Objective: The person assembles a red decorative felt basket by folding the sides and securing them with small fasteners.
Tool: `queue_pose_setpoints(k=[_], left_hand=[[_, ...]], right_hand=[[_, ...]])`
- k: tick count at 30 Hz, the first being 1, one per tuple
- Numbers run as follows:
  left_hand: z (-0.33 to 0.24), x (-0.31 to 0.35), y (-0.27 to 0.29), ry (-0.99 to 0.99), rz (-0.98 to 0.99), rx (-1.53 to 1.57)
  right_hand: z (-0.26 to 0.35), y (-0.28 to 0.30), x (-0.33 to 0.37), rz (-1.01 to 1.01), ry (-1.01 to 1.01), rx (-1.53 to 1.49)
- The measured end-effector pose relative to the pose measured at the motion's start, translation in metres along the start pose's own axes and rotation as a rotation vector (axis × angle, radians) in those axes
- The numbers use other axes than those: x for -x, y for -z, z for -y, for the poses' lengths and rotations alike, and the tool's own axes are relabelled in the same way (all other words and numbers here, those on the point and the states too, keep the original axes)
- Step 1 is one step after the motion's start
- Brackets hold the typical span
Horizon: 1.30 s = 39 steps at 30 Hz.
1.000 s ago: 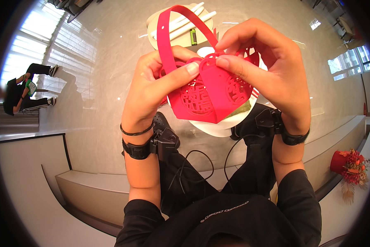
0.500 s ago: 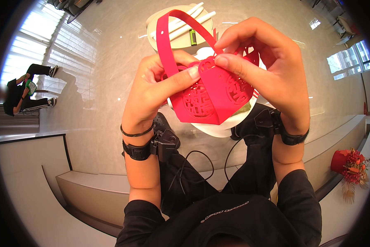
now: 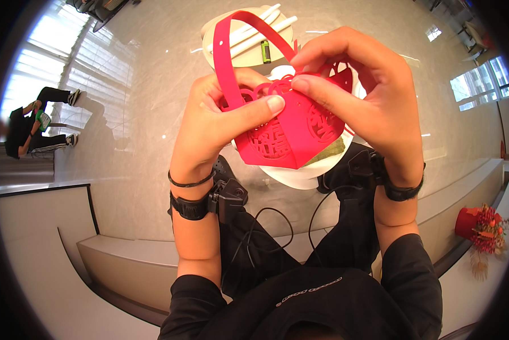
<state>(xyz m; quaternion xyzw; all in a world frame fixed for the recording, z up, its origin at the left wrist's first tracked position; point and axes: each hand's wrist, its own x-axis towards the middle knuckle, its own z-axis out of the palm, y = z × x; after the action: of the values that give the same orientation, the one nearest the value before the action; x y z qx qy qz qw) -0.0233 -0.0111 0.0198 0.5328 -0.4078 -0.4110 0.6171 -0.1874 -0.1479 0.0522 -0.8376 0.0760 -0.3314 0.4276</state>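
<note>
Between my hands is a red cut-out gift box point(image 3: 297, 133) with a long loop handle standing up at its left. My left hand point(image 3: 223, 113) grips its left side, thumb pressed on the front panel near the top and fingers behind. At the top edge, my right hand point(image 3: 368, 93) pinches the box's upper flaps between thumb and forefinger; its other fingers curl behind the right side. Cut-out round patterns show on two faces. Under the box, a white round stool point(image 3: 288, 177) is partly covered, with a dark green flat piece point(image 3: 328, 153) on it.
Farther off, a cream round stool point(image 3: 212, 37) bears white tubes point(image 3: 254, 35) and a green and black cylinder point(image 3: 265, 52). Another person point(image 3: 31, 130) sits at the far left. A red pot of dried flowers point(image 3: 481, 226) stands at the right. Black cables point(image 3: 271, 209) hang over my legs.
The box has tilted slightly and shifted a little left. My left thumb has slid right along the front panel, and my right hand has moved slightly left at the top flaps.
</note>
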Motion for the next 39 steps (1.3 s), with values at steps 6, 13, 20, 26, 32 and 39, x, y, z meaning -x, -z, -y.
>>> queue_pose_setpoints(k=[6, 13, 20, 26, 32, 39], left_hand=[[0.000, 0.000, 0.007, -0.011, 0.031, 0.014], [-0.002, 0.001, 0.008, 0.016, 0.049, 0.028], [-0.010, 0.004, 0.009, 0.074, 0.069, -0.071], [0.004, 0.001, 0.012, -0.063, 0.012, -0.081], [0.003, 0.003, 0.011, -0.078, 0.001, -0.101], [0.003, 0.001, 0.048, -0.149, -0.423, -0.182]], right_hand=[[-0.015, 0.003, -0.003, 0.153, -0.095, 0.005], [-0.006, 0.001, -0.004, 0.195, -0.304, -0.184], [-0.009, -0.002, -0.003, 0.168, -0.172, -0.066], [-0.010, -0.011, -0.005, 0.118, -0.101, 0.005], [-0.020, -0.012, -0.007, 0.074, 0.001, 0.002], [-0.046, -0.010, -0.017, -0.212, 0.126, 0.212]])
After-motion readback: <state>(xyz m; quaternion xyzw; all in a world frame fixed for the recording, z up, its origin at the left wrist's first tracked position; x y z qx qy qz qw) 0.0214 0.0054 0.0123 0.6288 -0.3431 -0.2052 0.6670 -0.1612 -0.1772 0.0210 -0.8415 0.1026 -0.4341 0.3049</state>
